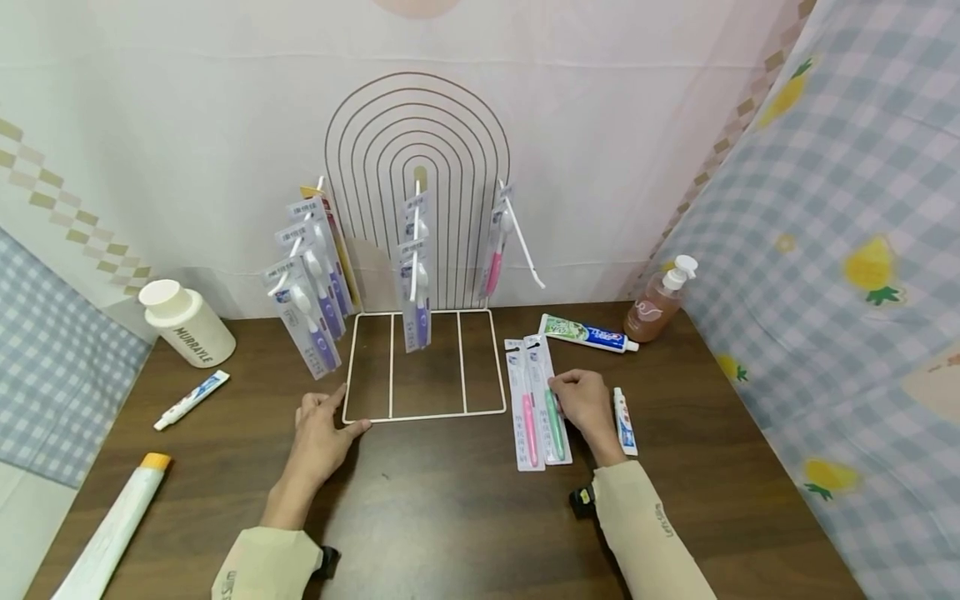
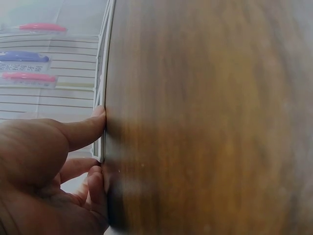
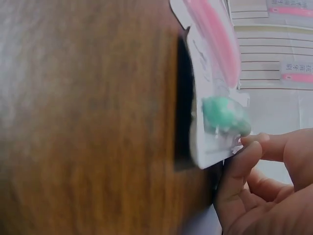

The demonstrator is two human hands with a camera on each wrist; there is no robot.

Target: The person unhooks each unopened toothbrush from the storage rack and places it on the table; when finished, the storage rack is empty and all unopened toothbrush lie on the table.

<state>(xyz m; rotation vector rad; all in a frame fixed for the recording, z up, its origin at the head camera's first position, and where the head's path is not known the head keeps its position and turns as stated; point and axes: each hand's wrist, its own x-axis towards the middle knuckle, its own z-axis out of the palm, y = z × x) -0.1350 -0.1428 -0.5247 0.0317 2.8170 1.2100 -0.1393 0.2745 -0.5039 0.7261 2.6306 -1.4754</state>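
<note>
Green pack, a carded toothbrush, lies flat on the table at about 4 o'clock from the rack, touching a pink pack on its left. The right hand pinches the green pack's right edge with curled fingertips; in the right wrist view the fingers nip the card's rim and it looks lifted slightly off the wood. The left hand lies spread on the table at the rack's 7 o'clock corner, thumb and fingers pressing the white wire frame.

The green pack is probably very light, thin card with a slick plastic blister, so it would bend if held by a corner alone and could slip from a loose pinch. A hold on the long edge or near the top hang-hole looks safest.

Around it: a small tube at 3 o'clock, a larger tube at 12, a pump bottle at 1.
</note>
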